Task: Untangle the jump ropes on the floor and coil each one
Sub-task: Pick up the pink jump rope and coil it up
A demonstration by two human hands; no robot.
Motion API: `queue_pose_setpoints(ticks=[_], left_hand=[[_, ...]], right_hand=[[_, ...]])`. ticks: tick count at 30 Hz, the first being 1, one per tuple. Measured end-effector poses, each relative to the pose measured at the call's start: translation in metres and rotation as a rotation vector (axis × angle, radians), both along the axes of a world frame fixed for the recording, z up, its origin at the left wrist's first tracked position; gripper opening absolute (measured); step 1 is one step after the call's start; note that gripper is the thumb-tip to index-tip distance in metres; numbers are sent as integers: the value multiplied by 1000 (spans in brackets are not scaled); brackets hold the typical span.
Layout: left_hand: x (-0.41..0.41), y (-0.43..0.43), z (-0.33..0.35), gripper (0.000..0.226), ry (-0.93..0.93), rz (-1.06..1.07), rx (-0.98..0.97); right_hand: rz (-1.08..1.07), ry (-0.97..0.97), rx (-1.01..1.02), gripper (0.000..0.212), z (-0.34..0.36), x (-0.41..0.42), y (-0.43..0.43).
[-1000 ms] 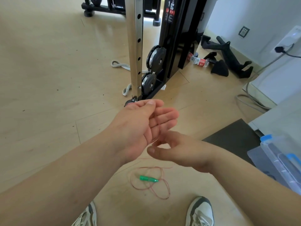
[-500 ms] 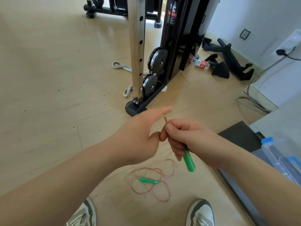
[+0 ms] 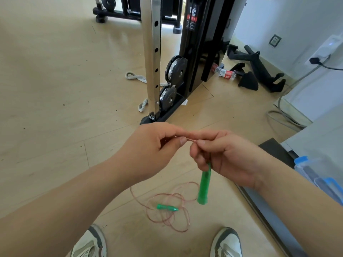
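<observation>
A thin pinkish jump rope (image 3: 172,212) lies in loose tangled loops on the wooden floor between my shoes. One green handle (image 3: 167,207) rests flat among the loops. The other green handle (image 3: 203,186) hangs down from my right hand (image 3: 224,156), whose fingers curl round its top. My left hand (image 3: 157,145) pinches the thin rope between thumb and forefinger, right beside the fingertips of the right hand. A short stretch of rope runs between the two hands.
A black and steel weight machine (image 3: 167,71) stands on the floor just ahead. Grey braided rope (image 3: 135,77) lies at its base. A dark mat (image 3: 274,151) and a clear bin with blue clips (image 3: 319,175) sit at the right. Black handles (image 3: 259,71) lie near the wall.
My hands came together from apart and empty. The right hand now holds a green handle, and the left hand has closed from a pointing pose into a pinch on the rope.
</observation>
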State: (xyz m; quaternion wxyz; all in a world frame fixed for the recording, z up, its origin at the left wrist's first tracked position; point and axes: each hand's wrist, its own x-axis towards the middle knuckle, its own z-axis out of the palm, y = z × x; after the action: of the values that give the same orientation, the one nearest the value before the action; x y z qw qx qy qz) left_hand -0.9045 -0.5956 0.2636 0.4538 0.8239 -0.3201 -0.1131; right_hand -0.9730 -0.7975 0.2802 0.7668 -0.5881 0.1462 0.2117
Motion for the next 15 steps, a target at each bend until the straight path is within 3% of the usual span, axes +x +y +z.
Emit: queue_pose_setpoints(ticks=[2,8,12,15], left_hand=[[4,1,1,17,-52,-3,80],[27,24,5,13,49,-27,263],[17,15,6,13,1,-32,126],[12,5,1,13,-122,-46,69]], right_hand=[[28,37,-71,32,2,0,1],[69,-14,-492,20,3,-3,-19],[110,-6,-241,27,-2,-6,-8],[110,-21,-180,29,-4,-2,-2]])
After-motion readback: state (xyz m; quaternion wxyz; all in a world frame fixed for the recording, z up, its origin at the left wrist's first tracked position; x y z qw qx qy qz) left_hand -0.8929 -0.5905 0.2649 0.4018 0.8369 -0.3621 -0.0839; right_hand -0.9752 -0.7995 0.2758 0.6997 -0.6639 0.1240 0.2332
